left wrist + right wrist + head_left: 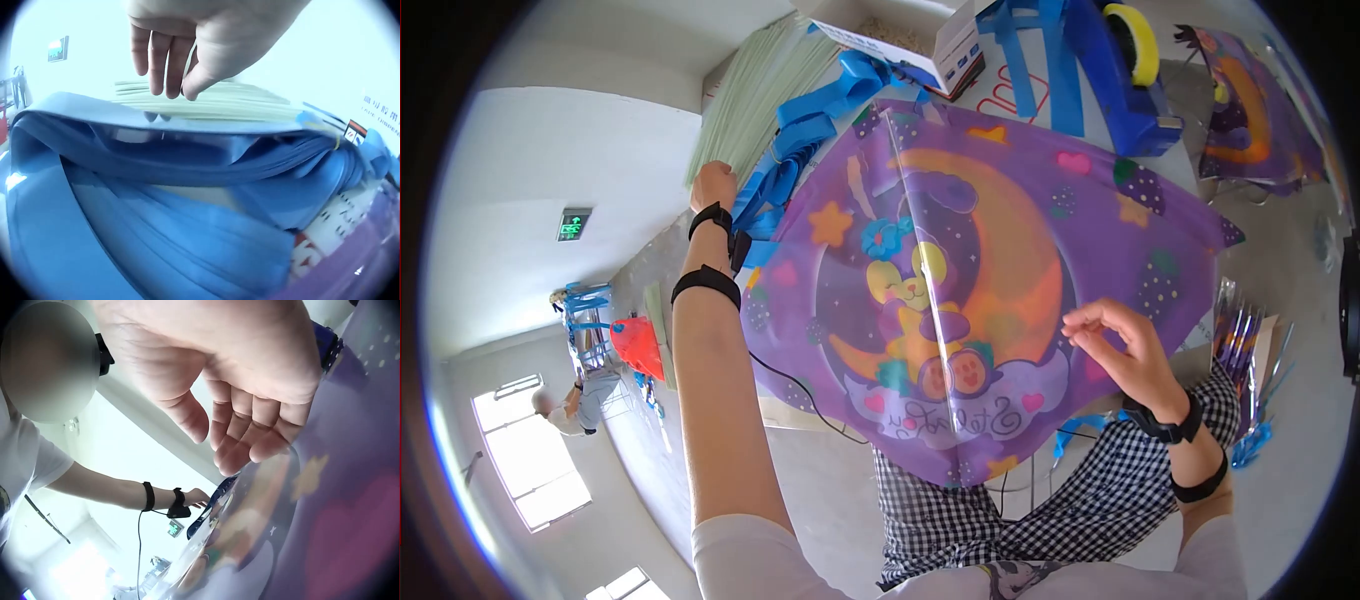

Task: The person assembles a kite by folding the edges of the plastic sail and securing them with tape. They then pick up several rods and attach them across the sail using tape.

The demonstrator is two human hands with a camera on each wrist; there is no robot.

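A purple kite sheet [1000, 270] printed with a rabbit and an orange moon lies spread in front of me, a pale strip running down its middle. My left hand [714, 186] is stretched out to the far left, at the edge of a stack of thin pale green rods [750, 95]. In the left wrist view its fingers [164, 62] hang down over the rods [206, 100], behind blue ribbon-like strips [169, 231]. Over the right part of the sheet hovers my right hand [1135, 350], fingers loosely bent with nothing between them, as the right wrist view also shows.
Folded blue strips [785, 165] lie between the rods and the sheet. At the back stand an open carton [955, 60] and a blue tape dispenser [1115, 85] with a yellow roll. Another printed purple kite [1250, 130] is at the far right. A person [575, 405] is in the background left.
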